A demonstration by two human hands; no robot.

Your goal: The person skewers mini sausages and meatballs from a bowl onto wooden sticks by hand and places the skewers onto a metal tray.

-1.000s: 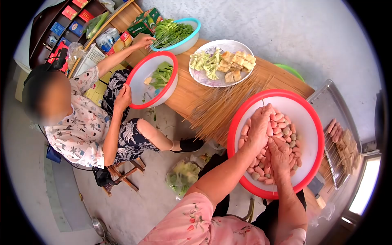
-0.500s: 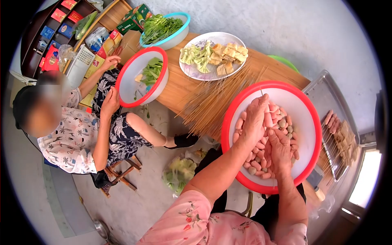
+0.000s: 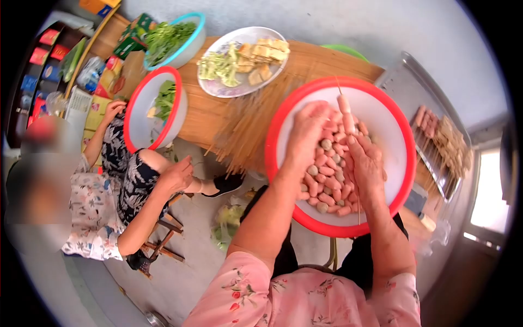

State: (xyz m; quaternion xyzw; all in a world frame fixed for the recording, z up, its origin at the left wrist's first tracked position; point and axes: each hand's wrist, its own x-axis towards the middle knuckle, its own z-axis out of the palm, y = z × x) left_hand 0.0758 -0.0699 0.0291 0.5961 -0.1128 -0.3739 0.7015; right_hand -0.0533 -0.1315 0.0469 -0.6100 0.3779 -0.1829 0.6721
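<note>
My right hand (image 3: 368, 161) is closed on a thin bamboo skewer (image 3: 359, 210) that runs through its grip. Small pink sausages (image 3: 345, 114) are threaded near the skewer's upper tip, above the thumb. My left hand (image 3: 309, 131) is at the left inside of a white basin with a red rim (image 3: 404, 109), next to the loose sausages; its fingers are blurred and partly hidden. Below and between both hands lies a heap of small pink sausages (image 3: 329, 185), with several greyish balls (image 3: 322, 207) mixed in.
Bare skewers (image 3: 248, 128) lie on the wooden table (image 3: 204, 117), beside an oval plate (image 3: 210, 90) of vegetables and tofu-like pieces. A metal tray (image 3: 400, 82) with filled skewers is at right. Another person (image 3: 98, 212) sits at left by a second red-rimmed basin (image 3: 129, 128).
My left hand has come off the skewer and moved left to the sausage heap. The right hand still holds the skewer. The view has shifted, and the other person's near hand has lowered.
</note>
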